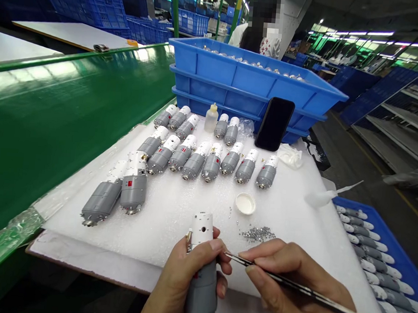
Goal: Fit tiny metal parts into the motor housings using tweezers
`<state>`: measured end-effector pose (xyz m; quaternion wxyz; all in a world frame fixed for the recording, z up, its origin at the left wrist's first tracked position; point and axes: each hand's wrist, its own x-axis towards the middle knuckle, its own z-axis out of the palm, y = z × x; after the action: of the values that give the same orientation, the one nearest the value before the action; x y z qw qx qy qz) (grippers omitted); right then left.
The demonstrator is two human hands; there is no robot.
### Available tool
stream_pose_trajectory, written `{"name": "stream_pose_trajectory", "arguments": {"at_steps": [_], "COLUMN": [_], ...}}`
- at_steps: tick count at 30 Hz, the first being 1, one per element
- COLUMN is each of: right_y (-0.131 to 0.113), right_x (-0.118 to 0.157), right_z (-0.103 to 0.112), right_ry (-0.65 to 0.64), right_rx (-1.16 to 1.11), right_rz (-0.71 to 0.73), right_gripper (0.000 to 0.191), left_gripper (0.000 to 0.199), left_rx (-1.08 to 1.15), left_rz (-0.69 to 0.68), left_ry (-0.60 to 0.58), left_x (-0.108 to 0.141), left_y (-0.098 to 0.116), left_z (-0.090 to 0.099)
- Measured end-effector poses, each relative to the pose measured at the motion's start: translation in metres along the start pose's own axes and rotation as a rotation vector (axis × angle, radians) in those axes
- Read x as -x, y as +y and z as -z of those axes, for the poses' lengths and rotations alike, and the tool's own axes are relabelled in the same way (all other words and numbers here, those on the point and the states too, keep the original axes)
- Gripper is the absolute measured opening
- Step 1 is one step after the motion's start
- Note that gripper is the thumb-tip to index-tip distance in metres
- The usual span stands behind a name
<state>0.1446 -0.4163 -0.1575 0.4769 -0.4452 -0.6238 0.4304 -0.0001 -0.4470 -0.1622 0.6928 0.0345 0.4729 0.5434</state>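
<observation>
My left hand [186, 265] is wrapped round a grey and white model spacecraft [202, 291], its white end pointing away from me. In my right hand [293, 283] a pair of thin metal tweezers [314, 294] is pinched between thumb and fingers. The tips of the tweezers come close to my left fingertips beside the model; whether they hold a small part, I cannot tell. Beyond my right hand lies a pile of tiny silvery parts [259, 234], with a small white dish [245, 204] behind it.
Several similar models [212, 164] lie in rows on the white foam sheet [169, 206]. Behind them are a squeeze bottle [211, 118], a black phone [274, 124] and stacked blue crates [233, 76]. A green conveyor [90, 99] runs at left; a blue tray of models [415, 274] sits right. A person [258, 35] is beyond.
</observation>
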Motion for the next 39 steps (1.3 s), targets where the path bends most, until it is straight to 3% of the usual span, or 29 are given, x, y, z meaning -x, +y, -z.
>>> {"name": "stream_pose_trajectory", "arguments": {"at_steps": [3, 5, 8, 21, 31, 35, 39], "right_y": [0.004, 0.007, 0.008, -0.002, -0.002, 0.009, 0.029], "right_x": [-0.005, -0.008, -0.01, -0.004, -0.002, -0.023, -0.061], "right_z": [0.006, 0.01, 0.013, 0.002, 0.005, 0.02, 0.032], "right_ry": [-0.04, -0.114, -0.15, 0.0, -0.035, -0.032, -0.034], "right_rx": [-0.106, -0.145, -0.138, -0.021, -0.049, -0.034, 0.212], "right_rz": [-0.178, -0.213, -0.206, -0.175, -0.137, -0.097, -0.103], "right_gripper": [0.015, 0.015, 0.014, 0.016, 0.018, 0.019, 0.025], "left_gripper": [0.027, 0.027, 0.031, 0.038, 0.034, 0.031, 0.035], "left_rx": [0.032, 0.039, 0.039, 0.002, -0.031, -0.037, -0.019], "left_rz": [0.019, 0.044, 0.068, 0.07, 0.054, 0.052, 0.094], "left_ry": [-0.025, -0.007, 0.021, 0.058, 0.05, -0.095, -0.093], "left_x": [-0.004, -0.004, -0.004, -0.003, 0.0, -0.001, 0.001], "left_y": [-0.002, -0.002, -0.001, -0.002, 0.0, -0.003, -0.003], "left_z": [0.001, 0.0, -0.001, -0.002, -0.004, -0.001, 0.001]}}
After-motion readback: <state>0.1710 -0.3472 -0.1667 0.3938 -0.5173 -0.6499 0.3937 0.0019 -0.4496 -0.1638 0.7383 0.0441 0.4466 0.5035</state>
